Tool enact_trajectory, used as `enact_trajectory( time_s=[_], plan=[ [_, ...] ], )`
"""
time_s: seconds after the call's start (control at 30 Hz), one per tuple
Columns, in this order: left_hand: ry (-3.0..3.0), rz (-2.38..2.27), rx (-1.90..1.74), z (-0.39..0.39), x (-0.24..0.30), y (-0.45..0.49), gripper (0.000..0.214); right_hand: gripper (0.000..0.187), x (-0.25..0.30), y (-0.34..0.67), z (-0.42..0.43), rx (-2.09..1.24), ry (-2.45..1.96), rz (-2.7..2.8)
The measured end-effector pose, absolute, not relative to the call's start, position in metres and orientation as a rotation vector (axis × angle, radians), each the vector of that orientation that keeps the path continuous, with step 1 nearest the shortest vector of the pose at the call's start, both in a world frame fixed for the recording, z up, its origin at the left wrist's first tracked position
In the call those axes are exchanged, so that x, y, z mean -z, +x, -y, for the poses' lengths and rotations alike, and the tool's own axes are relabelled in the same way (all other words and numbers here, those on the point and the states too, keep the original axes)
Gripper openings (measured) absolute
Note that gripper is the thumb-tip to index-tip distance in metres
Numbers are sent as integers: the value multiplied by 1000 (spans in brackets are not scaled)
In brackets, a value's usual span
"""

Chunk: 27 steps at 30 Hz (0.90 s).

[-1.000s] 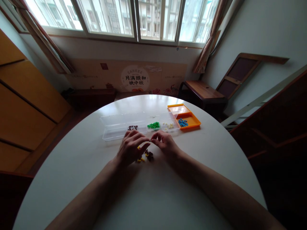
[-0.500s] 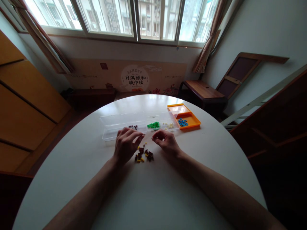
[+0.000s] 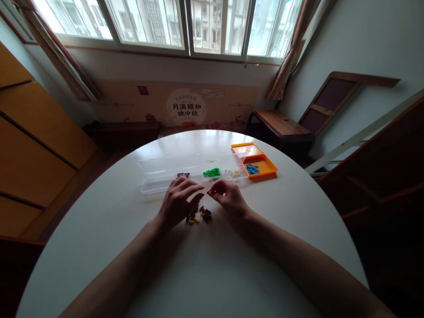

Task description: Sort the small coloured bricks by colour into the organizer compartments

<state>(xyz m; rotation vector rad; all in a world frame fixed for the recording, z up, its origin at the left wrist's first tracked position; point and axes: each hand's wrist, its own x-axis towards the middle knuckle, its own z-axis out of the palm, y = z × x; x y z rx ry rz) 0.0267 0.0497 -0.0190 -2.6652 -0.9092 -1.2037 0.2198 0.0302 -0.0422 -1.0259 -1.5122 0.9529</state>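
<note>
My left hand (image 3: 179,197) hovers over the left side of a small pile, thumb and fingers apart, with nothing visible between them. Facing it, my right hand (image 3: 228,194) pinches a tiny dark brown brick (image 3: 208,192) between thumb and forefinger. Below and between the hands lies the pile of dark brown bricks (image 3: 207,215) with a few yellow bricks (image 3: 196,220) among them. My left hand hides part of this pile. Just beyond my fingers stands a long clear plastic box (image 3: 155,184), its lid open, with brown, green bricks (image 3: 212,172) and cream pieces (image 3: 233,173) in separate compartments.
An orange case (image 3: 270,168) lies open at the back right, blue bricks (image 3: 252,168) in its near half. Everything rests on a round white table (image 3: 212,274). Beyond its far right edge is a wooden chair (image 3: 281,123); windows (image 3: 215,26) line the back wall.
My left fingers have spread apart, and the dark piece at their tips no longer shows there. The left hand has shifted slightly right and down, over part of the pile. My right hand moved slightly left.
</note>
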Motion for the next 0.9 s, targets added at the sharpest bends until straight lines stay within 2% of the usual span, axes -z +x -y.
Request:
enact_trajectory(
  time_s=[0.13, 0.27, 0.47, 0.7, 0.9],
  plan=[
    [-2724, 813, 1160, -46, 18, 31, 8, 17, 43, 217, -31, -957, -1024, 1508],
    [-2706, 841, 1124, -48, 18, 28, 8, 15, 41, 218, -30, -956, -1026, 1508],
    [-2271, 1244, 1284, -56, 20, 19, 10, 12, 39, 224, -26, -863, -1088, 1781],
    [-2061, 1536, 1201, -62, 26, 12, 21, 38, 37, 224, -17, -625, -1038, 2246],
    [-2116, 1463, 1181, -58, 25, 17, 21, 41, 35, 222, -13, -447, -1036, 2438]
  ],
)
